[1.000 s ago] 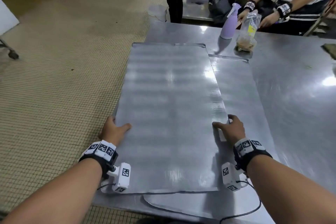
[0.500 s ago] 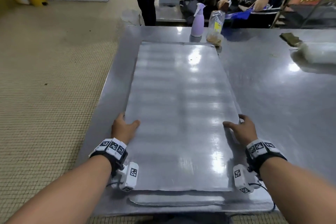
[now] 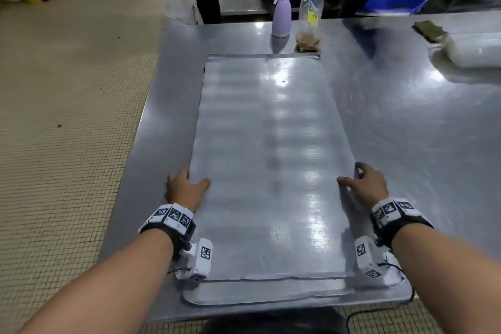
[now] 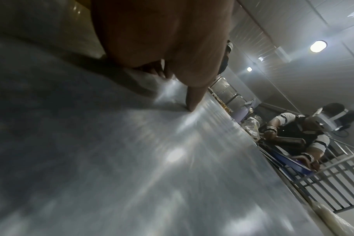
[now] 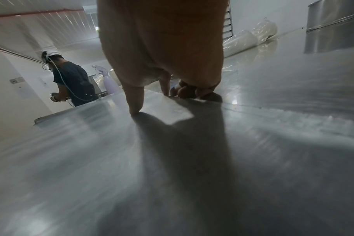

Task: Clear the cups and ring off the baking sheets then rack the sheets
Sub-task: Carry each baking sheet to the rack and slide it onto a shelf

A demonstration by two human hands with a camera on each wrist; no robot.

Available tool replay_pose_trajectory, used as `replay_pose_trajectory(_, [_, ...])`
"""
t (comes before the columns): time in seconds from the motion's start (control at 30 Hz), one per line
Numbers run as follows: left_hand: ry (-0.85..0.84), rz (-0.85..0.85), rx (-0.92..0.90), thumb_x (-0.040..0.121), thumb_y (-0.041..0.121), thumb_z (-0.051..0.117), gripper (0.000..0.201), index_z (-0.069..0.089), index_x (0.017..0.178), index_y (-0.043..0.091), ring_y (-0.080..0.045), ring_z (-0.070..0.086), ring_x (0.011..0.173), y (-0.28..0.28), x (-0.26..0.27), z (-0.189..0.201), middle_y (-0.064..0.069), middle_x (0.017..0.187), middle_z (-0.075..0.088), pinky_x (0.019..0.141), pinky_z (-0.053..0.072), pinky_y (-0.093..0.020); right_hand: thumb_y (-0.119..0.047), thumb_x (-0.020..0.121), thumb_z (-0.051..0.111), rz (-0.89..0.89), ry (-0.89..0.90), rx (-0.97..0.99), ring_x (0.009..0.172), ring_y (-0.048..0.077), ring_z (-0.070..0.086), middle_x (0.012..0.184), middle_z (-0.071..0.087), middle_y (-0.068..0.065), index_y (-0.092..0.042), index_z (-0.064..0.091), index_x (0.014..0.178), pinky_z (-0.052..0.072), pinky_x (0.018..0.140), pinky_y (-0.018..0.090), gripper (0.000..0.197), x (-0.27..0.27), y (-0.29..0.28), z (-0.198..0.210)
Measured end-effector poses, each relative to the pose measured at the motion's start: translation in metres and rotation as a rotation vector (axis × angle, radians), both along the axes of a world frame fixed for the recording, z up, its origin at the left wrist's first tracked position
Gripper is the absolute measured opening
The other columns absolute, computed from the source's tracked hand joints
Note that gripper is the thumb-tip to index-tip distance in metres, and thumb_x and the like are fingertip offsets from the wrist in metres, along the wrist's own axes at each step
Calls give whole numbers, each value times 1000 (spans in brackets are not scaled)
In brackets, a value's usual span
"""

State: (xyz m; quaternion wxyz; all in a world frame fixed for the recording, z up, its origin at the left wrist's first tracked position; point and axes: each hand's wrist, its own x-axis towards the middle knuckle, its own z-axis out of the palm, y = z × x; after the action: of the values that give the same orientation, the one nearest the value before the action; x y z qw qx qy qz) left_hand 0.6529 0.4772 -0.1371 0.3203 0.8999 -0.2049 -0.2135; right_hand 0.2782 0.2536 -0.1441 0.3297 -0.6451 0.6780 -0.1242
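Two flat metal baking sheets lie stacked on the steel table (image 3: 420, 144). The top sheet (image 3: 271, 165) covers the lower sheet (image 3: 265, 294), whose near edge juts out toward me. My left hand (image 3: 185, 187) grips the top sheet's left edge, thumb (image 4: 192, 102) pressed on top and fingers curled under. My right hand (image 3: 364, 184) grips the right edge the same way, with its thumb (image 5: 134, 102) on the sheet and its fingers (image 5: 188, 92) tucked at the rim. No cups or ring show in any view.
A lilac spray bottle (image 3: 281, 12) and a clear bag (image 3: 309, 22) stand just beyond the sheets' far end. A plastic-wrapped roll (image 3: 474, 49) and a green pad (image 3: 429, 31) lie at the far right. Other people work behind the table, one over a blue basin (image 3: 395, 3).
The top sheet has slid right and now sits squarely over the lower one instead of offset to its left. Both hands have kept their hold on its side edges.
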Motion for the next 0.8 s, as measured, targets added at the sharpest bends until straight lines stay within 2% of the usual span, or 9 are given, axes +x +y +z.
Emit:
replay_pose_trajectory(0.07, [11,-3,4,62,52,75,45,66,90,18,-36,60,94,-1,2,-1,-10,106,57,89,53,-48,-52,68,84,6,21,-10,121,39,58,138,57,16,-21,54,140,47,103,55,84,1,-1,2])
replay_pose_trajectory(0.13, [18,-15,-38,56,54,70,40,67,81,22,-30,65,85,-1,7,-7,-4,95,66,82,57,-46,-49,70,84,18,36,-18,122,40,57,139,56,17,-20,55,140,48,102,55,81,1,-4,4])
replay_pose_trajectory(0.23, [21,-9,-87,57,52,69,39,74,85,24,-23,68,80,2,8,-14,-4,96,69,81,58,-40,-43,73,85,50,32,-34,123,37,57,138,58,16,-13,55,140,47,104,51,79,0,-8,6])
replay_pose_trajectory(0.3, [26,6,-120,62,46,73,34,75,83,19,-25,66,78,2,3,-8,-10,98,67,82,56,-37,-41,74,84,51,28,-44,123,36,58,138,59,15,-11,54,140,46,105,51,79,0,-8,4])
replay_pose_trajectory(0.37, [39,23,-140,62,46,69,28,69,71,20,-30,65,77,1,0,-4,-11,90,67,76,54,-35,-41,75,84,48,19,-47,124,36,57,139,58,15,-12,52,142,45,106,52,80,-1,-7,2])
replay_pose_trajectory(0.47, [80,71,-160,63,43,68,25,62,60,19,-33,66,80,0,0,-1,-8,78,69,73,52,-35,-41,76,83,51,-9,-36,127,34,56,142,56,13,-13,50,144,43,108,51,80,-2,-7,1])
replay_pose_trajectory(0.53, [95,92,-185,61,43,67,24,57,56,21,-32,66,84,0,0,3,-3,75,68,78,55,-39,-40,76,83,52,-21,-22,128,33,55,143,56,11,-14,50,144,42,109,51,80,-3,-10,0])
replay_pose_trajectory(0.7, [75,102,-187,64,41,69,28,48,55,24,-27,55,70,-2,-4,8,-2,69,58,78,55,-40,-41,77,83,47,-8,-14,128,32,56,143,56,10,-17,51,144,43,109,49,78,-2,-14,0])
replay_pose_trajectory(0.8, [58,111,-156,76,28,79,31,53,59,25,-32,66,81,-3,-6,7,-2,74,63,80,53,-36,-41,77,82,60,1,-20,127,33,56,143,56,11,-16,50,145,44,108,49,79,-1,-16,-1])
